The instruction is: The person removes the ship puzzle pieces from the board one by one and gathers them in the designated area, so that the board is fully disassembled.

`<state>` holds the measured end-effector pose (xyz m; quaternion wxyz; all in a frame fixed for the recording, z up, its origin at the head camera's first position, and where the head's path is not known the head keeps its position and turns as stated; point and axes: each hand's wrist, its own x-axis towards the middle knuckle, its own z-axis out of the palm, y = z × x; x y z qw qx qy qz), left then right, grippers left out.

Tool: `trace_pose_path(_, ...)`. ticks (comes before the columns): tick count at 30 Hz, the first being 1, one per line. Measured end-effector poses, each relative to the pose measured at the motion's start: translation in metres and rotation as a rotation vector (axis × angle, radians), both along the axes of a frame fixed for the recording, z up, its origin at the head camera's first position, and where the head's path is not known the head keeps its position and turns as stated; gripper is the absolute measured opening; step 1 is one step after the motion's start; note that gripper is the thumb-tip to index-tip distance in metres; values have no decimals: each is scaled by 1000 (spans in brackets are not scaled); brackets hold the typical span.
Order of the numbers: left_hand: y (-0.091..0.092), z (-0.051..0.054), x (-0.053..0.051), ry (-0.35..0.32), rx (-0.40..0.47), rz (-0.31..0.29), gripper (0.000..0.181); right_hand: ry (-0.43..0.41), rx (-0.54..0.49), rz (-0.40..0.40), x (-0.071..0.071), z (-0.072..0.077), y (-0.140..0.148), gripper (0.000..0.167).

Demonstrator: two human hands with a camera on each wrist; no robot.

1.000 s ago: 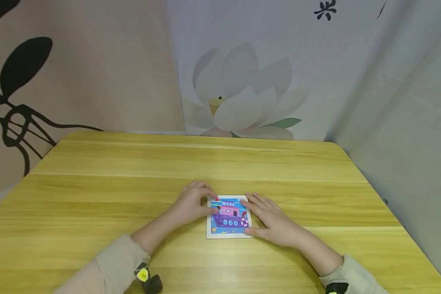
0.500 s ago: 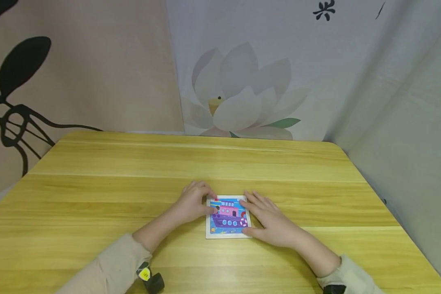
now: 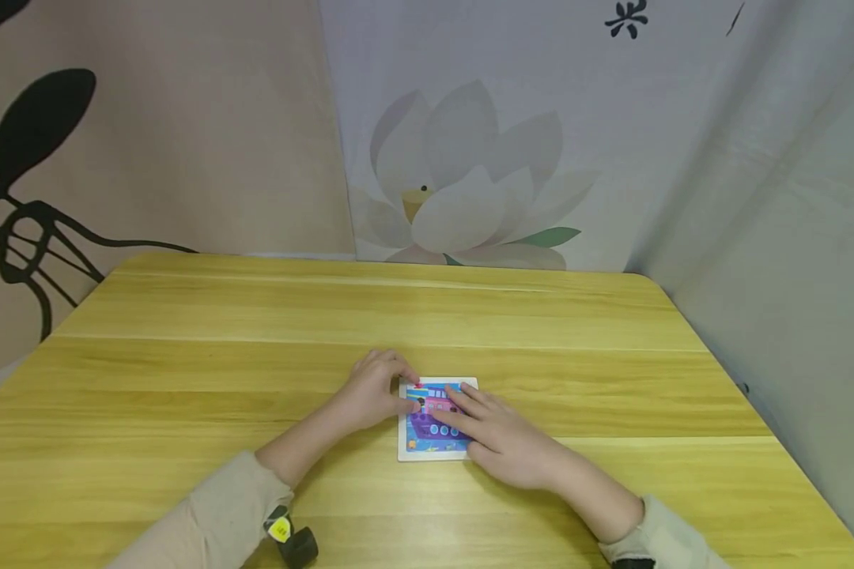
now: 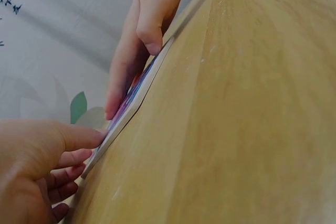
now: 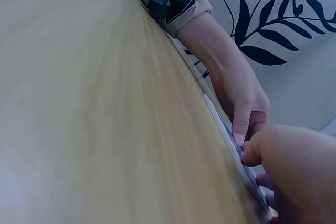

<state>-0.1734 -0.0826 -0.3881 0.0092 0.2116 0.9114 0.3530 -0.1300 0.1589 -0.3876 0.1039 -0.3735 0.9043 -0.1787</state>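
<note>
Head: fingers (image 3: 458,423) touch board (image 3: 428,434) (table's far edge (image 3: 427,267) distant).

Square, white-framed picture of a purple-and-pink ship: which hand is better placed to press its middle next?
The right hand, likely: its extended fingers reach over the middle of the ship picture; the left hand is at its left edge.

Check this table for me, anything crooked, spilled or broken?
Nothing clearly stands out: the framed ship picture lies roughly straight on the table, with no visible spill or damage. The right hand covers part of it.
</note>
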Motion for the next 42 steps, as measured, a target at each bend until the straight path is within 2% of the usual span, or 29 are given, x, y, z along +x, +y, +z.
trace_pose_path(25, 1, 0, 1, -34, 57, 12, 30, -13, 66, -41, 3, 3, -5, 46)
trace_pose_path(33, -4, -5, -2, -85, 212, 1, 21, -12, 70, -46, 3, 2, -5, 47)
trace_pose_path(42, -10, -5, -5, -137, 317, 7, 8, 0, 77, -45, 4, 3, -6, 47)
